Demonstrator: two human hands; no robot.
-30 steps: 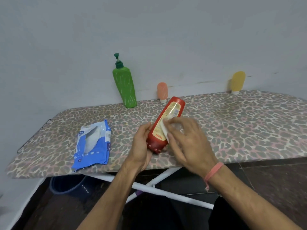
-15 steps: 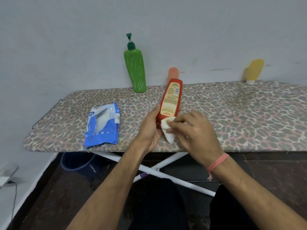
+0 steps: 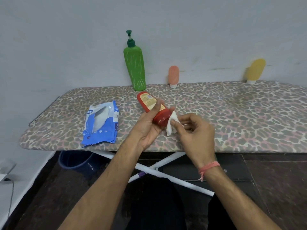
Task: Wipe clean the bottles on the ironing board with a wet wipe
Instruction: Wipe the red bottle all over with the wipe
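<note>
Three upright bottles stand along the far edge of the leopard-print ironing board (image 3: 232,117): a tall green plastic pump bottle (image 3: 134,68), a small peach squeeze tube (image 3: 173,76) and a yellow squeeze tube (image 3: 255,70). A blue plastic wet-wipe pack (image 3: 101,124) lies flat near the left end. The left hand (image 3: 147,128) grips a glossy red plastic bottle (image 3: 153,107), tilted, cap toward the near edge. The right hand (image 3: 193,130) pinches a crumpled white wet wipe (image 3: 172,124) against that cap.

bare forearms, no sleeves, pink thread wristband (image 3: 209,167) with loose frayed end on right wrist, dark trousers (image 3: 157,205) below
</note>
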